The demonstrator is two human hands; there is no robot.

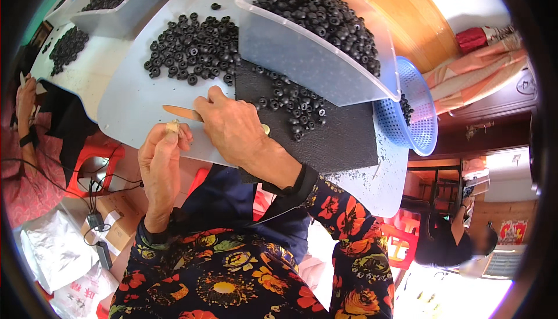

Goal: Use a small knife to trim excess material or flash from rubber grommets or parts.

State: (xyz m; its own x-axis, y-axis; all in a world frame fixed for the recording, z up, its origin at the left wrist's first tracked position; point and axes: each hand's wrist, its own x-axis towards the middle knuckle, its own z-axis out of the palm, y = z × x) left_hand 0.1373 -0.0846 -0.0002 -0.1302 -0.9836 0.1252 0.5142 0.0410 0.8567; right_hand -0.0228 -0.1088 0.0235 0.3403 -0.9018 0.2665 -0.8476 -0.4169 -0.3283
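Observation:
My right hand [232, 127] is closed on a small tool with a tan, blade-like tip [177, 111] that points left over the pale board [133, 104]. My left hand [160, 159] sits just below that tip, its fingertips pinching a small beige piece [172, 126]. A heap of small black rings [195, 46] lies on the board beyond both hands. More black rings [293, 107] are scattered on a dark mat [343, 139] to the right of my right hand.
A translucent bin [302, 57] full of black rings tilts over the mat. A blue basket [415, 107] stands at the right. Another bin [125, 2] and a ring pile [67, 49] lie far left, beside another person's arm [26, 110]. A second person [447, 240] sits at lower right.

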